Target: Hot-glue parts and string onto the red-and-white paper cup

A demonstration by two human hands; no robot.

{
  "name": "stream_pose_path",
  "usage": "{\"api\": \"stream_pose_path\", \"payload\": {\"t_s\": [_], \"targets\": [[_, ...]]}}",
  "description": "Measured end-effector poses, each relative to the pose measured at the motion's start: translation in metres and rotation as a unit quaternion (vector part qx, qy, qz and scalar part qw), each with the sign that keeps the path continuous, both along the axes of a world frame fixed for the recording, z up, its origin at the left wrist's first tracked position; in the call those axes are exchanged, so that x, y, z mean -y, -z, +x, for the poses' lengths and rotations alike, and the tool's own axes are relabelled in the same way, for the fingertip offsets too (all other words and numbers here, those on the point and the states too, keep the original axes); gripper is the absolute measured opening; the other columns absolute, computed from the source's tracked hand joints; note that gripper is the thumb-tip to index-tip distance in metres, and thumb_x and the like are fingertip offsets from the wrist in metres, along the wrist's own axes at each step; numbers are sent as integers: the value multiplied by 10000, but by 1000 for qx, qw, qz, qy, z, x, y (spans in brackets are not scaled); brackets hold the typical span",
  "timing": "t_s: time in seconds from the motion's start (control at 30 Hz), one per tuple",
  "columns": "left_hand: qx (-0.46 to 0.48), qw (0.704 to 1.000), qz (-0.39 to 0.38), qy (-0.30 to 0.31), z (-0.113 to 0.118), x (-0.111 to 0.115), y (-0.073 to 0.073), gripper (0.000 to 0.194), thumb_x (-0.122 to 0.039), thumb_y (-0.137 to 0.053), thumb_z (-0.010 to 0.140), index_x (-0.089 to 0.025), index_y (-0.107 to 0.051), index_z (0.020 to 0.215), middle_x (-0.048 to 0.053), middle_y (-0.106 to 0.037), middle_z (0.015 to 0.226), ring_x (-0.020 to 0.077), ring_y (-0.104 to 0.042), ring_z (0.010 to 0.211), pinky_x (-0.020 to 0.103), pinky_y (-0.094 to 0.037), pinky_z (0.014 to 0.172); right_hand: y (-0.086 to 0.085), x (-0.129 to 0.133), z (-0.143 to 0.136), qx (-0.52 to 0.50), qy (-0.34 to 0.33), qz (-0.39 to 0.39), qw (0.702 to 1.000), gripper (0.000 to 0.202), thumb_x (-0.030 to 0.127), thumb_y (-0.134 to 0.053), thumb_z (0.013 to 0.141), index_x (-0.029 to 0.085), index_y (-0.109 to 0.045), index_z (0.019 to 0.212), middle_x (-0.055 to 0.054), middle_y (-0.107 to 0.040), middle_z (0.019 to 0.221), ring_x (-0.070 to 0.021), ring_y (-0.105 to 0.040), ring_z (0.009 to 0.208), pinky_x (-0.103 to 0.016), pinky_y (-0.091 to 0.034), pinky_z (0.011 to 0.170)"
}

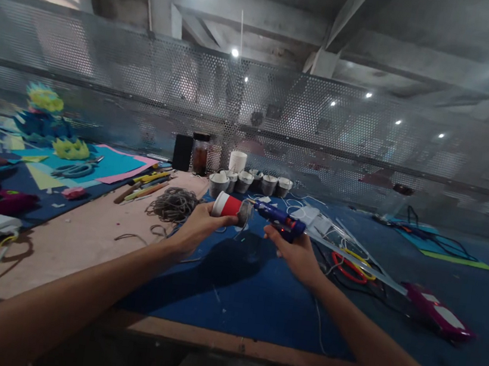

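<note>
My left hand [200,223] is closed around a red and white paper cup [226,205], tipped on its side with its grey, cord-wrapped end to the right. In my right hand [296,253] is a blue hot glue gun [282,219], its nozzle pointing left at the wrapped end of the cup. Whether the nozzle touches the cord I cannot tell. A small red light glows on the gun. Left of the cup lies a tangled heap of grey cord [172,204], with loose strands trailing over the table.
Several grey-wrapped cups [244,182] stand at the back, near a white cup stack [237,162] and a dark-lidded jar [200,153]. Scissors [77,168] and coloured paper lie left. To the right are red-handled scissors [349,270] and a purple power strip [437,311]. Perforated metal panels [281,110] close off the back.
</note>
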State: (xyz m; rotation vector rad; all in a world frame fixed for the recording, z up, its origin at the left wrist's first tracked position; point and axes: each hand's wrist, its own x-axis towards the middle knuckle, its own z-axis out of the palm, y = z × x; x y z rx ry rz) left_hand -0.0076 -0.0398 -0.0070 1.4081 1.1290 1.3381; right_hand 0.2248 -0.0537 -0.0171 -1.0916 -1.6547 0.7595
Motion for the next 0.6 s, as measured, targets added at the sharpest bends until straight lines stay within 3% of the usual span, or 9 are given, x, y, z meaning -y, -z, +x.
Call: {"api": "stream_pose_path", "payload": {"t_s": [0.2, 0.6], "targets": [[15, 999, -4, 41, 0, -2, 8, 345, -392, -833, 711, -134, -758, 928, 45, -742, 789, 182, -650, 731, 265, -462, 679, -1, -10, 1, -68, 15, 8, 998, 413, 594, -703, 816, 188, -707, 892, -32, -724, 761, -105, -481, 451, -273, -448, 507], [29, 997, -3, 67, 4, 2, 7, 280, -330, -845, 701, -142, -775, 898, 57, -775, 845, 203, -690, 795, 286, -514, 778, 6, -11, 0, -37, 37, 3, 999, 379, 569, -712, 813, 200, -702, 900, 18, -625, 616, -134, -516, 499, -289, -460, 575]]}}
